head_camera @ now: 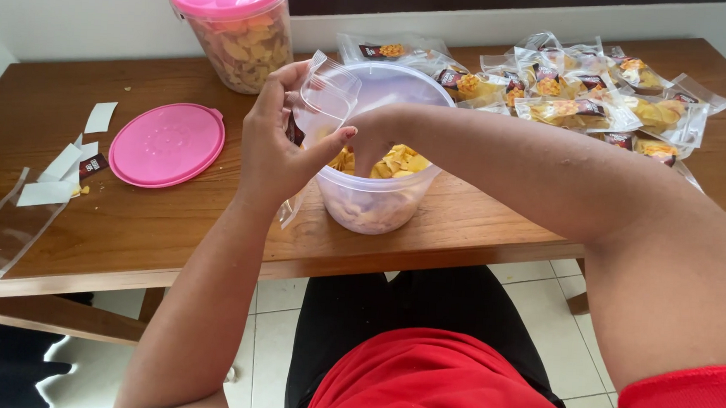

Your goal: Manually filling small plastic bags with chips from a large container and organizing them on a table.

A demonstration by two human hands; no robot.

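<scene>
While a pink lid [166,144] lies flat on the table [478,222], the left hand [277,146] pinches an open clear pouch [325,103] above the tub [375,200] of chips [398,160]. The right hand [372,142] reaches into the tub, grip hidden. Filled packets [584,95] lie behind, right.

Soft, even daylight fills the scene, perhaps from the far side. The wooden table [494,227] shows pale glare near its front edge. Shadows stay faint. Focus is sharp mid-frame; the near arm looks slightly soft and stretched.
</scene>
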